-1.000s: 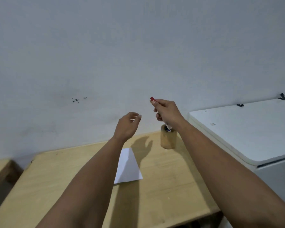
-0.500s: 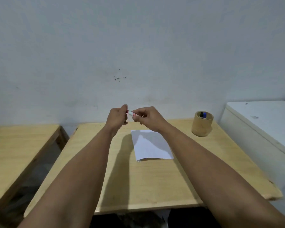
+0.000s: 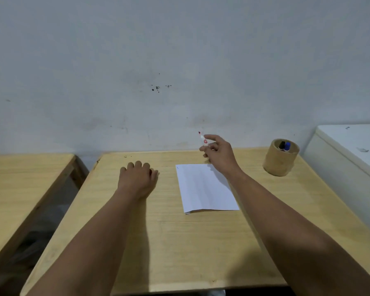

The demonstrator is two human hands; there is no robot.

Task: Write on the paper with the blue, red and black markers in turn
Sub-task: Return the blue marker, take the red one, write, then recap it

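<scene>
Hands were parted since uncapping | red marker (image 3: 202, 138) was pinched in right hand (image 3: 219, 153) | left hand (image 3: 138, 178) was curled shut, contents hidden | red step: tip must be lowered onto paper (image 3: 205, 186)

Markers (image 3: 285, 145) mostly hidden in cup (image 3: 280, 161), left hand (image 3: 138, 178) contents unclear

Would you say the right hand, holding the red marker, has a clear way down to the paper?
Probably yes: the right hand holds the red marker just above the paper, whose surface lies bare.
</scene>
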